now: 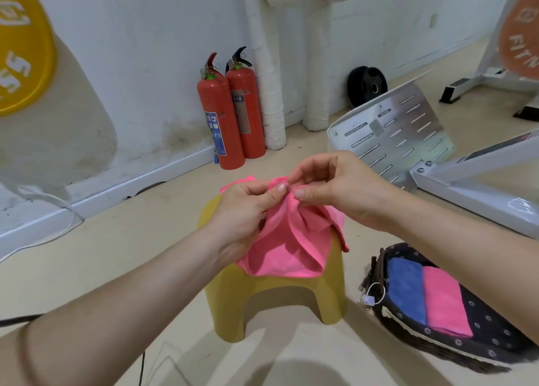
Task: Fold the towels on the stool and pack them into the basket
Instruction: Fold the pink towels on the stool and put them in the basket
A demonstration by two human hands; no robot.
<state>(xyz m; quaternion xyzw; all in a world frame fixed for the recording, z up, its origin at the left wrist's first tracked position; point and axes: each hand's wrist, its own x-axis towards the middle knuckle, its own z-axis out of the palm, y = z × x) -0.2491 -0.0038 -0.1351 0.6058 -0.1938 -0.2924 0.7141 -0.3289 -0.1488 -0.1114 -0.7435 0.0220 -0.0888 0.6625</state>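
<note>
Gym corner, white wall with two red fire extinguishers (221, 117) against it, orange weight plate (519, 50) reading "FITN" off right. Left hand (248, 210) and right hand (335, 187) both pinch the loose pink towel (285, 248) draped on the yellow stool (277, 298). Basket (495, 342) on the floor just right of it holds a blue towel (405, 292) beside a folded pink towel (446, 304).

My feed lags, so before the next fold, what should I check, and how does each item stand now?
1. Left hand pinches the pink towel: ok.
2. Right hand pinches the same edge: ok.
3. Towel spread flat: not ok, it hangs bunched over the stool.
4. Basket open beside the stool: ok.
5. Room beside the folded blue towel and folded pink towel: cannot tell, the arm hides part.
</note>
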